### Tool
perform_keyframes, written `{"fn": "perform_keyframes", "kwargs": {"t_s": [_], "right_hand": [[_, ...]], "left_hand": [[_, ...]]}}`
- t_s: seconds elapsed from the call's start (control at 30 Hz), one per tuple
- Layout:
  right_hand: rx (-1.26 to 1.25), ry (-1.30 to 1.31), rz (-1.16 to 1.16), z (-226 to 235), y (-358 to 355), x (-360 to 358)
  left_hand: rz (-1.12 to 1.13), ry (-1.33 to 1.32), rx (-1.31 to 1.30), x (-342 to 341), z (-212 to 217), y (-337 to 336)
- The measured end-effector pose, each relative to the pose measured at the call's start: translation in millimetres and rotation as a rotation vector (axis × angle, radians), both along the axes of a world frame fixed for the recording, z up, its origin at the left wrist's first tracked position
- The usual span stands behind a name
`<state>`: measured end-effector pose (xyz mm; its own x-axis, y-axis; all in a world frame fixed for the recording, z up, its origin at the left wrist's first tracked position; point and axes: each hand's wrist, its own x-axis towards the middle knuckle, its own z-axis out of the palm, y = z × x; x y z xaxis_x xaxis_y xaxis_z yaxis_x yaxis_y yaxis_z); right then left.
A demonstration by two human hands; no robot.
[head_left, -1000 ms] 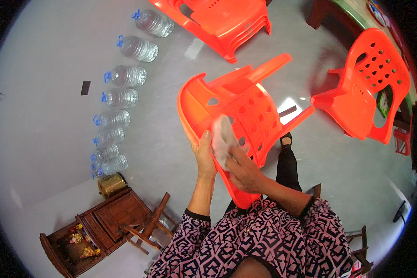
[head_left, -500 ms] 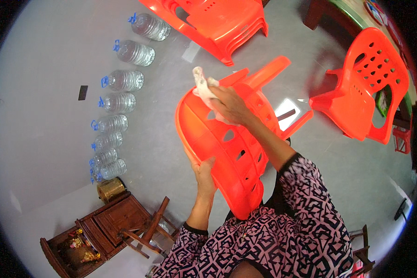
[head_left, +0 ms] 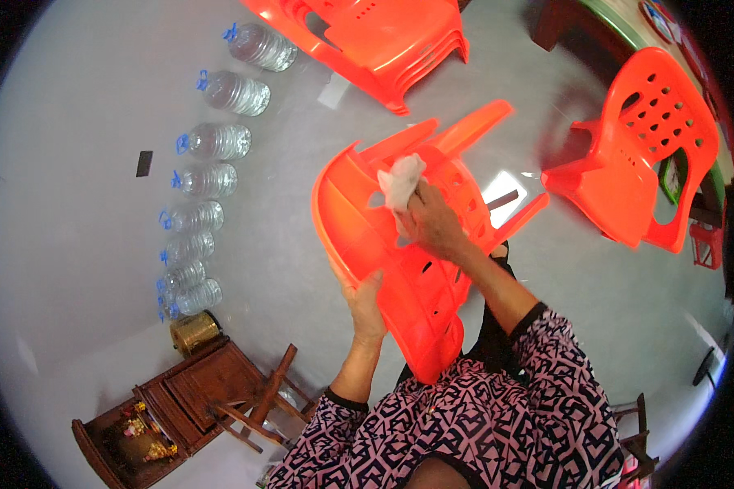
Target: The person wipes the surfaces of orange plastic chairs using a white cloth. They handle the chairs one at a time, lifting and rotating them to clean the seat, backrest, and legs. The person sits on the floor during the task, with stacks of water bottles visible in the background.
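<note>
Chair: orange plastic chair (head_left: 408, 269), tipped off the floor and held in front of you, its back toward 6 o'clock and its legs pointing up toward 1 o'clock.
Right grip: your right hand (head_left: 434, 224) is closed on a crumpled white cloth (head_left: 401, 181) and presses it against the chair's seat near the slotted part.
Left grip: your left hand (head_left: 365, 300) clasps the chair's rim at about 7 o'clock of the seat, fingers wrapped under the edge, steadying it.
Progress: you look to be mid-wipe; the cloth sits high on the seat, toward 11 o'clock, so I judge the lower back and the legs are left to do. No dirt or wet streak shows clearly enough to tell which parts are finished.
Around: a stack of orange chairs (head_left: 383, 37) lies at 12 o'clock, a single orange chair (head_left: 640, 155) stands at 2 o'clock, a row of clear water bottles (head_left: 208, 175) curves along 9 to 11 o'clock, and a small wooden cabinet (head_left: 179, 399) sits at 8 o'clock on the grey floor (head_left: 81, 244).
</note>
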<state>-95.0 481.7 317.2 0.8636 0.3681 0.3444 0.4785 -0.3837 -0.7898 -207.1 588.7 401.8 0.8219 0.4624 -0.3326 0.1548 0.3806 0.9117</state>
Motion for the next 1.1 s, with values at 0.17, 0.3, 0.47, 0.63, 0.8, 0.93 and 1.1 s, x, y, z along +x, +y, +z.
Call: {"fn": "perform_keyframes", "kwargs": {"t_s": [0.17, 0.3, 0.47, 0.63, 0.8, 0.93, 1.1], "right_hand": [[-0.086, 0.051, -0.069, 41.2, -3.6, -71.4], [-0.059, 0.123, 0.034, 43.8, -24.2, -103.4], [0.072, 0.296, 0.050, 31.3, -79.1, -147.8], [-0.190, 0.577, -0.044, 13.9, -155.5, -168.6], [0.128, 0.520, -0.311, 22.4, -169.4, -174.7], [-0.009, 0.586, -0.428, 32.9, -171.3, -178.6], [-0.145, 0.765, -0.485, 7.2, -185.7, -233.3]], "left_hand": [[-0.025, -0.031, 0.016, 25.0, 7.5, -1.8], [-0.030, 0.007, 0.035, 26.3, 10.2, 2.4], [0.020, -0.100, 0.085, 47.2, 11.2, -5.6], [0.055, -0.177, 0.032, 64.9, 12.0, -17.6], [0.132, -0.143, 0.085, 90.6, 2.9, -20.8], [0.162, -0.089, -0.022, 91.1, -10.4, -5.2], [0.164, -0.077, 0.044, 97.0, 14.8, -16.0]]}}
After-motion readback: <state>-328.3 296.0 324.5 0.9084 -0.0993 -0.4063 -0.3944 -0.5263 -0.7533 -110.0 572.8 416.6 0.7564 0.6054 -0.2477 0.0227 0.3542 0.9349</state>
